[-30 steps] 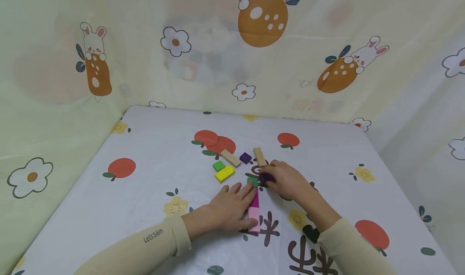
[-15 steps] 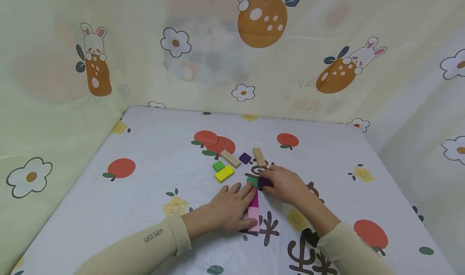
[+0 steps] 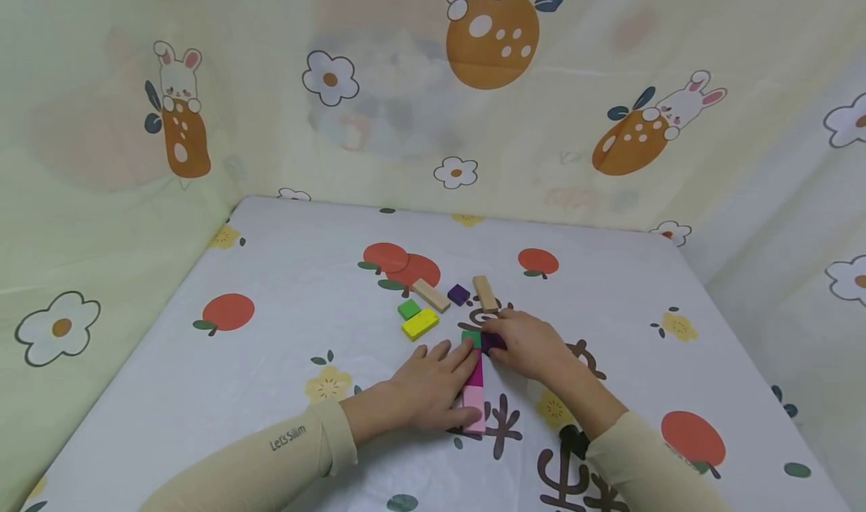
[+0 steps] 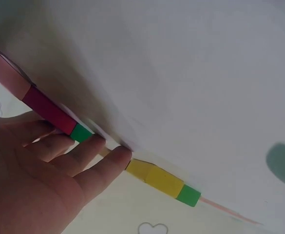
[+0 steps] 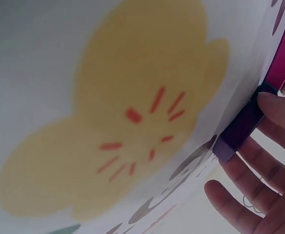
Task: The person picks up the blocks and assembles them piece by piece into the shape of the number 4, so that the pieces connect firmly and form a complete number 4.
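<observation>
At the left of the frame a creased, pale yellow curtain (image 3: 74, 241) printed with rabbits and flowers hangs behind the smooth white tablecloth (image 3: 284, 271). A beige sleeve (image 3: 237, 463) with small dark lettering comes in from the lower left, its lower part cut off. Just left of centre lie a small, squarish green block (image 3: 409, 310) and, against it, an oblong yellow block (image 3: 420, 324). Below them the left hand (image 3: 429, 392) rests with fingers spread and nearly straight, holding nothing in its grasp; its fingers and thumb lie against a row of blocks. Above are a plain wooden strip (image 3: 431, 295) and a small purple block (image 3: 458, 295).

The row, at lower centre, runs from a glossy pale pink block (image 3: 475, 403) through a magenta block (image 3: 477, 373) to a green end block (image 3: 471, 339); the hand partly hides all three. A second wooden strip (image 3: 484, 294) lies above. Beside the green end the right hand (image 3: 534, 346) pinches a dark purple block (image 3: 492, 342), an oblong half covered by its fingers; whether it touches the green is hard to tell. Farther right, a black object (image 3: 573, 441) is half hidden by the right sleeve (image 3: 649, 463), cut off below.
</observation>
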The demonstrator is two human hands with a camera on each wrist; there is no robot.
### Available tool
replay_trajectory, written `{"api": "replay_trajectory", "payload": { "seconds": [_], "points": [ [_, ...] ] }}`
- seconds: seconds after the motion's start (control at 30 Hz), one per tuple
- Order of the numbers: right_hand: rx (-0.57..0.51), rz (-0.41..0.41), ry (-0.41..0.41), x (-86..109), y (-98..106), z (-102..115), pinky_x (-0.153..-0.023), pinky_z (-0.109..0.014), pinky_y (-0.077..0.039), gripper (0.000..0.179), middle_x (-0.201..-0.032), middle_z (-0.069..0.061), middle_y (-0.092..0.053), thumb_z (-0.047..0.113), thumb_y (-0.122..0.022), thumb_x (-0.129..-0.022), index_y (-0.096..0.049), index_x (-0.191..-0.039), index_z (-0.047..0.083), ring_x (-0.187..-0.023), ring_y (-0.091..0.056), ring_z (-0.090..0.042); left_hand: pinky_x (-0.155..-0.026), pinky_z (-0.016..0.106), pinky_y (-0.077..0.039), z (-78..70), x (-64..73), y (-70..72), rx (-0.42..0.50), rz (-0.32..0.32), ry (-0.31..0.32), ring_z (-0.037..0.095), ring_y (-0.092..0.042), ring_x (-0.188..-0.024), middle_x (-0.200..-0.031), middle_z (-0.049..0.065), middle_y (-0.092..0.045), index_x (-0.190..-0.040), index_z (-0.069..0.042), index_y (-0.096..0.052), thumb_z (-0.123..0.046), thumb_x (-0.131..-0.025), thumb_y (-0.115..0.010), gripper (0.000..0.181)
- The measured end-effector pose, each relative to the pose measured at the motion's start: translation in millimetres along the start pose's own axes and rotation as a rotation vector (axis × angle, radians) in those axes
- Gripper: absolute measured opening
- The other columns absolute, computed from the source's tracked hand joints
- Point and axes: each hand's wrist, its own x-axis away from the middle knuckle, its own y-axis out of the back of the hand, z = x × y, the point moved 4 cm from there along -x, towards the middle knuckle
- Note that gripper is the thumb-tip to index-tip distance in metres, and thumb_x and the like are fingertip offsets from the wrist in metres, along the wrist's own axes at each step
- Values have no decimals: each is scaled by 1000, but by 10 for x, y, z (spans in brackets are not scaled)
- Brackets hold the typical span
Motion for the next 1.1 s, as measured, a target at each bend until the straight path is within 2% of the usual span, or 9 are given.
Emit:
{"api": "replay_trajectory", "payload": {
  "seconds": [0.67,0.9,1.1],
  "points": [
    [8,9,-5,-28,-15,22,-74,-36,-59,35,-99,-5,-67,22,-82,-89,-74,-122,13,-81,-57,-17,-121,56,-34,8,-6,7,-3,-10,3,32,-31,-156,-174,-1,-19,-166,-21,-25,-72,-95,-49,90],
    [-14,-17,-1,17,7,49,-85,-43,-61,40,-112,-9,-69,26,-81,-90,-72,-127,14,-93,-63,-22,-122,57,-33,9,-14,-11,9,-15,2,33,-31,-156,-174,-1,-18,-166,-21,-24,-72,-95,-48,90],
    [-49,-35,33,141,35,74,-94,-48,-59,41,-122,-10,-69,28,-79,-91,-72,-129,13,-106,-65,-26,-122,57,-33,12,-11,-13,12,-14,5,33,-30,-156,-174,-1,-18,-166,-22,-23,-73,-96,-47,90]
  ]
}}
